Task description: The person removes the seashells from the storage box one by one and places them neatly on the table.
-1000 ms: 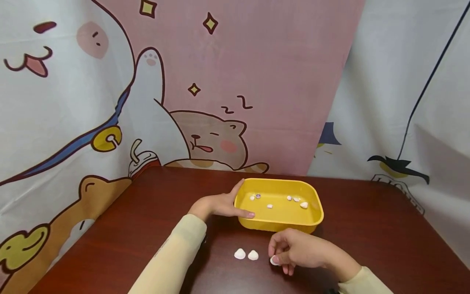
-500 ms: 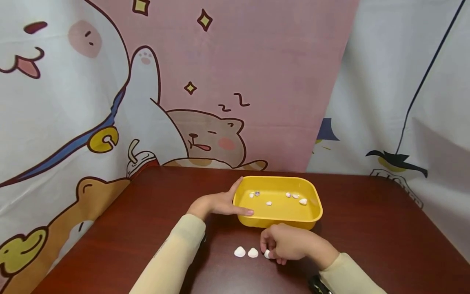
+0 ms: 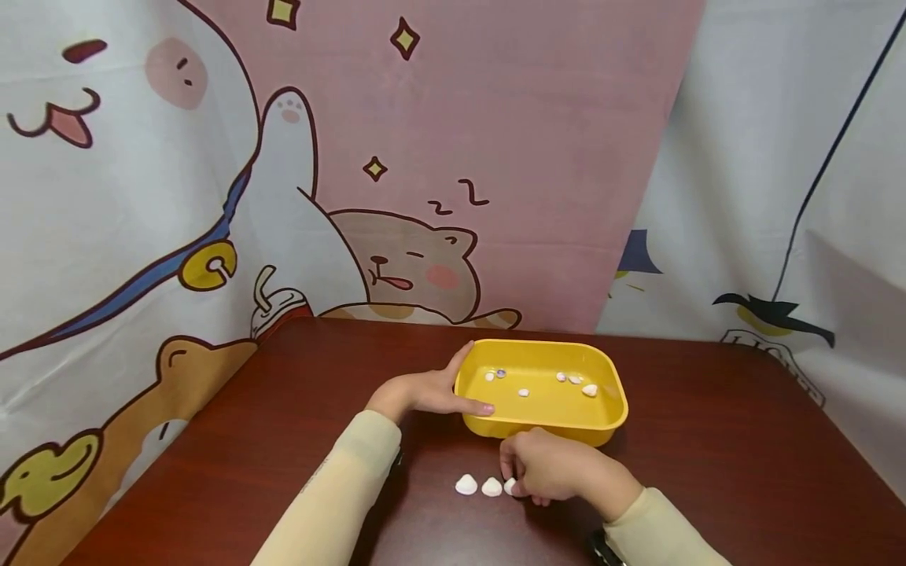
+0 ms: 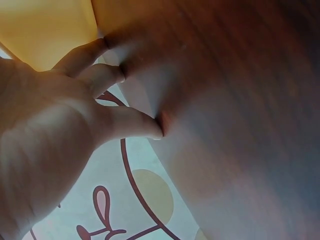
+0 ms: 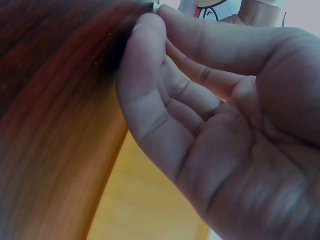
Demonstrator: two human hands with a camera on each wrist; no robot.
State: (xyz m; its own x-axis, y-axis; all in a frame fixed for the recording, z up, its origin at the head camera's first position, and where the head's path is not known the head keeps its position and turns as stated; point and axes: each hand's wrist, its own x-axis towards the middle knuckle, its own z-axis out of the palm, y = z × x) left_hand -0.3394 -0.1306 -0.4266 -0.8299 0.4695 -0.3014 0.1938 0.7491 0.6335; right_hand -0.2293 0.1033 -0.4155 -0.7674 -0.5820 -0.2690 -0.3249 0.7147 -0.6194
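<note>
My right hand point(image 3: 548, 469) pinches a small white seashell point(image 3: 510, 486) between thumb and fingertips, close over the table. In the right wrist view only a pale sliver of the shell point(image 5: 156, 7) shows at the fingertips. Just left of it, two more white seashells, one nearer point(image 3: 491, 487) and one farther left point(image 3: 465, 484), lie side by side on the table. My left hand point(image 3: 427, 391) holds the left end of a yellow plastic tray point(image 3: 545, 428), its thumb over the near rim. In the left wrist view, other fingertips point(image 4: 157, 130) of this hand reach down to the tabletop.
Inside the tray lie several small shells, among them a larger white one point(image 3: 590, 390) on the right and a purplish one point(image 3: 501, 373) on the left. The dark red-brown table point(image 3: 708, 440) ends at a cartoon-printed cloth point(image 3: 552, 196) behind.
My right hand has moved left with its seashell, bringing it right up beside the two on the table. The left hand stays on the tray.
</note>
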